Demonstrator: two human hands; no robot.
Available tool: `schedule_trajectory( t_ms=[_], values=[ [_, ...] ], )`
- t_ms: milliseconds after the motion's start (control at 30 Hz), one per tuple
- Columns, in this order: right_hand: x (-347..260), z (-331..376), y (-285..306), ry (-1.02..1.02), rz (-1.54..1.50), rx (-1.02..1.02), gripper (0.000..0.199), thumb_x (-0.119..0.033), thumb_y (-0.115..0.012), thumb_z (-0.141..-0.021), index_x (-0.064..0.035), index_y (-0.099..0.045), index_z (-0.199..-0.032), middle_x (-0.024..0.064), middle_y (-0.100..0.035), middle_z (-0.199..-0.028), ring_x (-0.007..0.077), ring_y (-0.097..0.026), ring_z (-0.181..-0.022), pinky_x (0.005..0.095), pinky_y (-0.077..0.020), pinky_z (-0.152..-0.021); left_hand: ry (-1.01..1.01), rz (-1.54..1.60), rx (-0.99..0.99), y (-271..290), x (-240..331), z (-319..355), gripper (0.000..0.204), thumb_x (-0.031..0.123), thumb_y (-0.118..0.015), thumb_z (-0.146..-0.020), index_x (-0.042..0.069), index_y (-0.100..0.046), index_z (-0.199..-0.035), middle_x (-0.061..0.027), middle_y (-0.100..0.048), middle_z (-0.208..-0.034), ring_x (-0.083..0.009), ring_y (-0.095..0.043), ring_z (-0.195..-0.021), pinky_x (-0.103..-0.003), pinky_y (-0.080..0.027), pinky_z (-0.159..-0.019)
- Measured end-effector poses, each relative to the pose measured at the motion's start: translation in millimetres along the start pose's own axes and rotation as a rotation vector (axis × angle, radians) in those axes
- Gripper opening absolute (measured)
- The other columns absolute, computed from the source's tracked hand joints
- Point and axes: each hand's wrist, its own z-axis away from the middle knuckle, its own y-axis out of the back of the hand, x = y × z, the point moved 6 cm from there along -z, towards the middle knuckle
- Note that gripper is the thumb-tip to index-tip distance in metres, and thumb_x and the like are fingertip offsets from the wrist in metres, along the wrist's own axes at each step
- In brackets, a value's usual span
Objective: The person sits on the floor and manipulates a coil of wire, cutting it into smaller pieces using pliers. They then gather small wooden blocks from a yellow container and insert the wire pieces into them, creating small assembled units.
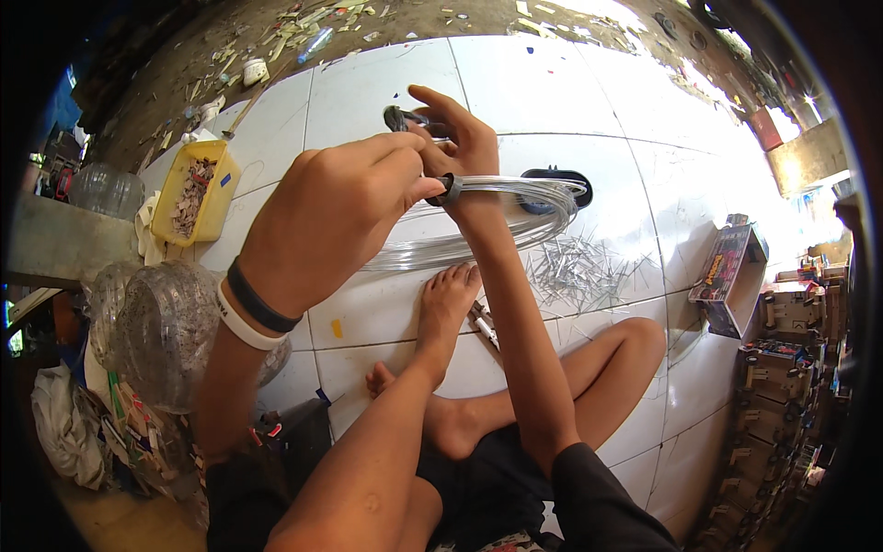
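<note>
A coil of silvery wire (538, 225) loops around my right forearm, with a black band (448, 189) wrapped about its near side. My left hand (345, 189), wearing a black and a white wristband, is closed in a pinch; its thumb tip is at the black band and its fingers meet the right hand. What it pinches is hidden. My right hand (460, 133) has its fingers curled by a black curved object (397, 118) and seems to grip it. Many short cut wire pieces (581, 269) lie piled on the white tiles (552, 87), near a black oval tray (579, 189).
A yellow bin (232, 179) of brown scraps stands left, above large clear plastic containers (170, 322). Beside my foot (448, 308) lies a metal tool (483, 327). At right are an open printed box (731, 281) and stacked small cardboard vehicles (773, 396). Scraps litter the dirt ground (221, 69) beyond.
</note>
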Motion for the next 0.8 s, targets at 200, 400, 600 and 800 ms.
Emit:
schedule_trajectory(
  t_ms=[200, 400, 600, 800],
  values=[
    [-14, 70, 22, 0.090, 0.478, 0.079, 0.052, -0.020, -0.079, -0.096, 0.0040, -0.065, -0.140, 0.0308, -0.069, -0.134, 0.0398, -0.068, -0.128, 0.0469, -0.0552, -0.104, 0.044, 0.058, 0.102, -6, 0, 8, 0.018, 0.008, -0.081, -0.092, -0.003, -0.067, -0.092, -0.0151, -0.075, -0.120, -0.0342, -0.074, -0.084, -0.040, -0.059, -0.072],
    [-105, 107, 70, -0.090, 0.436, -0.204, 0.022, -0.015, -0.076, -0.098, 0.0014, -0.079, -0.112, 0.0149, -0.076, -0.085, 0.0263, -0.074, -0.075, 0.0364, -0.0575, -0.071, -0.041, 0.002, 0.098, -6, 12, 15, 0.019, 0.006, -0.084, -0.088, -0.004, -0.068, -0.090, -0.0140, -0.075, -0.124, -0.0305, -0.075, -0.086, -0.039, -0.060, -0.073],
    [-108, 44, 47, 0.050, 0.448, -0.417, 0.033, -0.029, -0.074, -0.104, 0.0030, -0.079, -0.110, 0.0115, -0.073, -0.076, 0.0210, -0.069, -0.070, 0.0359, -0.0520, -0.066, -0.133, -0.007, 0.179, -9, 25, 9, 0.023, 0.003, -0.086, -0.083, -0.006, -0.071, -0.099, -0.0152, -0.073, -0.126, -0.0313, -0.078, -0.099, -0.039, -0.064, -0.078],
    [-108, 34, 46, 0.074, -0.002, -0.271, 0.027, -0.020, -0.064, -0.111, 0.0040, -0.073, -0.103, 0.0062, -0.075, -0.083, 0.0118, -0.070, -0.079, 0.0308, -0.0544, -0.070, -0.114, 0.010, 0.393, 0, 22, 15, 0.024, 0.002, -0.091, -0.079, -0.001, -0.073, -0.095, -0.0141, -0.074, -0.118, -0.0233, -0.077, -0.088, -0.031, -0.062, -0.070]
  ],
)
